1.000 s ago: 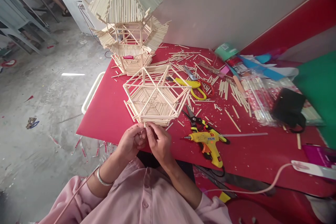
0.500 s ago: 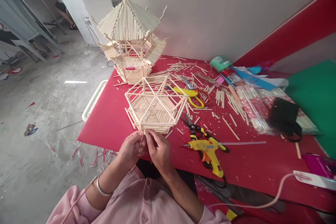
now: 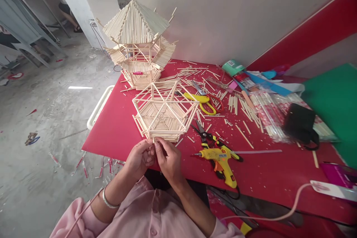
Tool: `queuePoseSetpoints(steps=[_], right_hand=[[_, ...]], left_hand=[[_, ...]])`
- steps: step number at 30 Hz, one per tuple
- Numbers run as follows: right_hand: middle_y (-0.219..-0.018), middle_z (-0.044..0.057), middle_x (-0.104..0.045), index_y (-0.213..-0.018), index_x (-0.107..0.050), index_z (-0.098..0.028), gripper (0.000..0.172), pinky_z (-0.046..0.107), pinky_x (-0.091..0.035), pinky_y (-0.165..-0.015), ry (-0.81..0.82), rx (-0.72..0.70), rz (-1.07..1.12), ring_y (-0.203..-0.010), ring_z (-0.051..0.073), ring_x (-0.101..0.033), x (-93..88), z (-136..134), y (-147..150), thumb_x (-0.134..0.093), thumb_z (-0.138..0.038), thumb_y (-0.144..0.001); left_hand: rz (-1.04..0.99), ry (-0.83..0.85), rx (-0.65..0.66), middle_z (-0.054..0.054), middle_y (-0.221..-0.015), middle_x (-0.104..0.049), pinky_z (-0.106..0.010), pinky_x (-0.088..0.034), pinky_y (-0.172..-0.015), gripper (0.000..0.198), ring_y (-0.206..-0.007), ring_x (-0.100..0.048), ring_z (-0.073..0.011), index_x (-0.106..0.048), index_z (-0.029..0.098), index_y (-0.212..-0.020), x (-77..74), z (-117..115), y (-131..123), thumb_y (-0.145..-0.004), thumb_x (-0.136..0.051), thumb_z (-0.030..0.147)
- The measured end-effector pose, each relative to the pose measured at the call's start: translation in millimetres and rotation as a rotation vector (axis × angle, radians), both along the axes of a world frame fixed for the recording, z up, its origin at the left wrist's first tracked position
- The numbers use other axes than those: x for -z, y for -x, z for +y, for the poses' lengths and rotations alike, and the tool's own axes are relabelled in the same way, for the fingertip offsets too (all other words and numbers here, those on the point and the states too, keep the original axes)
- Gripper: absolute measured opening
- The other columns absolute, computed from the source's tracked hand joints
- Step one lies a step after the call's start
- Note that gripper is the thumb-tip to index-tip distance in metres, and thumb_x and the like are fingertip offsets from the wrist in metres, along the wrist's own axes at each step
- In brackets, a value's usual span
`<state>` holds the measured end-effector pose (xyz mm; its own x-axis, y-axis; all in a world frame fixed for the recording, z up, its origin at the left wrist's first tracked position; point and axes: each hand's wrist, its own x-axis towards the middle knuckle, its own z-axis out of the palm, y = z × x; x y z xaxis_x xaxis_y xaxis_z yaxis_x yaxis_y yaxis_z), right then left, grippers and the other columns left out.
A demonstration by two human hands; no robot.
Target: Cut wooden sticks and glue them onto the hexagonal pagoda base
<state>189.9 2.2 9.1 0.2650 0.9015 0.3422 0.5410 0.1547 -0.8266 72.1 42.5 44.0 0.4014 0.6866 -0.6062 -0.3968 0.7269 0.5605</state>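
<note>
My left hand (image 3: 141, 156) and my right hand (image 3: 168, 157) meet at the table's front edge, both closed. Their fingertips pinch a short wooden stick (image 3: 153, 140) that points up between them, mostly hidden by the fingers. Just beyond stands a six-sided stick frame (image 3: 164, 103), with thin rods joined above a base of tightly laid sticks (image 3: 161, 117). Behind it, a taller stick pagoda (image 3: 136, 26) rises with two tiers of roof. To the right of my right hand lies a yellow glue gun (image 3: 220, 158), its nozzle facing left, a clear glue stick in its back.
Pliers (image 3: 205, 134) lie under the glue gun. Yellow-handled scissors (image 3: 202, 100) rest among loose sticks (image 3: 192, 71) on the red table (image 3: 111, 134). Bagged sticks (image 3: 267, 115), a black pouch (image 3: 300, 121) and a green board (image 3: 331, 108) occupy the right. Wrappers litter the floor at left.
</note>
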Motion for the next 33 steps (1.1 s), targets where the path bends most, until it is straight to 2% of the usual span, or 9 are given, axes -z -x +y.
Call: queuePoseSetpoints(steps=[10,23,33], right_hand=[[-0.100,0.007,-0.078,-0.113,-0.071,-0.022,0.023,0.030,-0.059,-0.084,0.010,-0.006,0.001,-0.091,0.019,-0.074,-2.1,-0.5,-0.9,-0.053,-0.027,-0.100],[-0.101,0.007,-0.078,-0.114,-0.072,-0.023,0.025,0.031,-0.059,-0.085,0.028,-0.010,0.021,-0.093,0.020,-0.074,0.2,-0.5,-0.7,-0.052,-0.029,-0.100],[-0.103,0.007,-0.078,-0.115,-0.071,-0.023,0.024,0.031,-0.059,-0.086,0.022,-0.012,0.015,-0.094,0.019,-0.074,-0.8,-0.5,-1.1,-0.053,-0.029,-0.100]], left_hand=[[0.003,-0.021,0.019,0.006,-0.048,-0.042,-0.019,-0.024,-0.040,0.030,-0.039,-0.032,-0.0052,-0.053,0.016,-0.065,-4.3,0.2,0.4,-0.079,-0.071,0.035],[-0.003,-0.012,0.020,0.005,-0.047,-0.043,-0.019,-0.024,-0.039,0.030,-0.038,-0.033,-0.0052,-0.053,0.016,-0.065,-0.2,0.5,0.3,-0.079,-0.071,0.035],[0.004,-0.012,0.027,0.006,-0.048,-0.043,-0.019,-0.023,-0.040,0.029,-0.038,-0.033,-0.0053,-0.053,0.016,-0.066,-3.6,0.6,0.4,-0.079,-0.071,0.035]])
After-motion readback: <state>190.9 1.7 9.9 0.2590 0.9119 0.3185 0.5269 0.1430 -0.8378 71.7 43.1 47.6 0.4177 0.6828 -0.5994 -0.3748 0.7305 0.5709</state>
